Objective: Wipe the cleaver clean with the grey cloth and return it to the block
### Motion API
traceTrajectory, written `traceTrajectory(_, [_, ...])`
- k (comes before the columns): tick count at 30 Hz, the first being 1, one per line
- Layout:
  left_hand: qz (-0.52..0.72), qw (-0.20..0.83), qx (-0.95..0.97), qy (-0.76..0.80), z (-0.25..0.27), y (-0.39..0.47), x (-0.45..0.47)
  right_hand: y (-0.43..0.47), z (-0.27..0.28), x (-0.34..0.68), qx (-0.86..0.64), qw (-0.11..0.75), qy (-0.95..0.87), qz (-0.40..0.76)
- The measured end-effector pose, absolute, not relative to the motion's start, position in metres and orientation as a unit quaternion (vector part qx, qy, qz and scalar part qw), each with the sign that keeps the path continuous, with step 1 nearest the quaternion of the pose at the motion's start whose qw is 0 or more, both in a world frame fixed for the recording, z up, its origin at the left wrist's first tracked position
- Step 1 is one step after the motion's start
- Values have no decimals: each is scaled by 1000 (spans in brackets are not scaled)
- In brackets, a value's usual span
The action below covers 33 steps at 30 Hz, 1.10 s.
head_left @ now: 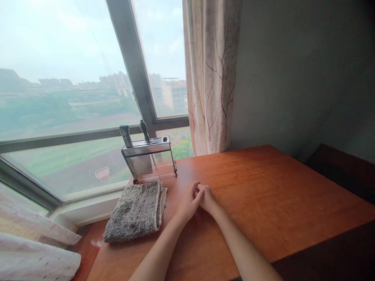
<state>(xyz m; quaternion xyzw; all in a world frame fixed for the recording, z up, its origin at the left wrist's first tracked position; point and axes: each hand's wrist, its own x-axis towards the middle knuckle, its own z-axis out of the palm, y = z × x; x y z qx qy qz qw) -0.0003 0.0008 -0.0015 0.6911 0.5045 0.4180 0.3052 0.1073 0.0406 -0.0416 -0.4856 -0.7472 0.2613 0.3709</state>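
My left hand point(190, 201) and my right hand point(206, 198) rest together on the wooden table point(263, 183), fingers closed against each other. No object shows between them, though the palms are hidden. To the left of my left hand lies a folded grey towel point(133, 210) with a fluffy top. Behind the towel stands a clear-sided knife block point(146, 146) with a metal frame. Two dark handles stick up from its top, a wide one point(125, 136) at the left and a rounder one point(144, 130) beside it. A broad blade is visible through the clear side.
A large window point(73, 78) with a dark frame runs along the left and back. A patterned curtain point(211, 78) hangs behind the table, and another curtain point(35, 253) gathers at the lower left. Right of it is a grey wall point(278, 78). A dark piece of furniture point(336, 164) stands at the far right.
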Motion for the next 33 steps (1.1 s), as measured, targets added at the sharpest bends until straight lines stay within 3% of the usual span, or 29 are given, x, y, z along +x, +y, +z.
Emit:
traceTrajectory(24, [409,301,696,508,2,-1,0,37,-34,108,-482,376,-740,281])
traceTrajectory(28, [425,247,716,496,12,-3,-7,34,-27,109,-467,382,-741,296])
traceTrajectory(33, [424,109,721,537,36,1,-44,31,-21,110,-475,388,-721,325])
